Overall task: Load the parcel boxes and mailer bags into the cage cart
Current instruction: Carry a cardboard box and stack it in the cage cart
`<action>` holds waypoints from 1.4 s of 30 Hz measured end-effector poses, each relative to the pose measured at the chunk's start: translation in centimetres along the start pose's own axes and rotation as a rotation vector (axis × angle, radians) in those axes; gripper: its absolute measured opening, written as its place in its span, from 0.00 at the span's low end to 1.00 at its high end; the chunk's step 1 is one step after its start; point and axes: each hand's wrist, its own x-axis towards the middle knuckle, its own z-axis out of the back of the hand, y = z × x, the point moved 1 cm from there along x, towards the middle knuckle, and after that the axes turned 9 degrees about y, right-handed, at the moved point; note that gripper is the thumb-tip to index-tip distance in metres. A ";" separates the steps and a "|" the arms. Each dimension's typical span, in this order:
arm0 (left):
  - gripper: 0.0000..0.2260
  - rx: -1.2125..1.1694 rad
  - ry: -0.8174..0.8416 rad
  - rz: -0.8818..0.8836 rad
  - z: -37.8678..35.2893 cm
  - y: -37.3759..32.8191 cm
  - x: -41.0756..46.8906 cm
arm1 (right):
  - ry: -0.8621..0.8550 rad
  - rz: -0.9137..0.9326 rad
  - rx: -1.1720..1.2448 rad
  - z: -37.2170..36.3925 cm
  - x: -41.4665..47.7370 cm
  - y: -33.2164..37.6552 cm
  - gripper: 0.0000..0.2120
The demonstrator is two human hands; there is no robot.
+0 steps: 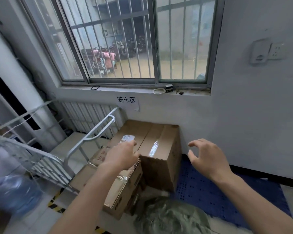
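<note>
The far big brown cardboard box [161,149] looks heavy, stiff (hold its sides); right hand [208,157] spread, left hand [122,155] unclear.

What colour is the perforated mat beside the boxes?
The mat is dark blue, seen best in the head view.

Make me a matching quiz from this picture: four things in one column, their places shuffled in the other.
1. paper sign
2. blue mat
3. green mailer bag
4. water bottle

A. floor, right of the boxes
B. blurred, at the left edge
C. wall under the window
D. bottom edge, nearest the camera

Pairs: 1-C, 2-A, 3-D, 4-B
</note>
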 end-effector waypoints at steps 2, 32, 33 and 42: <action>0.21 -0.016 0.010 0.024 0.3 1.4 0.4 | -0.029 -0.005 0.011 -0.3 0.4 0.3 0.13; 0.22 0.040 0.022 -0.123 4.1 19.0 12.1 | -0.057 -0.109 -0.008 -8.6 12.8 12.2 0.16; 0.22 0.051 0.032 -0.121 4.2 19.6 12.1 | -0.060 -0.114 -0.010 -8.8 12.9 12.5 0.16; 0.21 0.120 0.066 -0.126 4.0 23.3 12.1 | -0.016 -0.121 -0.014 -11.4 13.7 15.6 0.18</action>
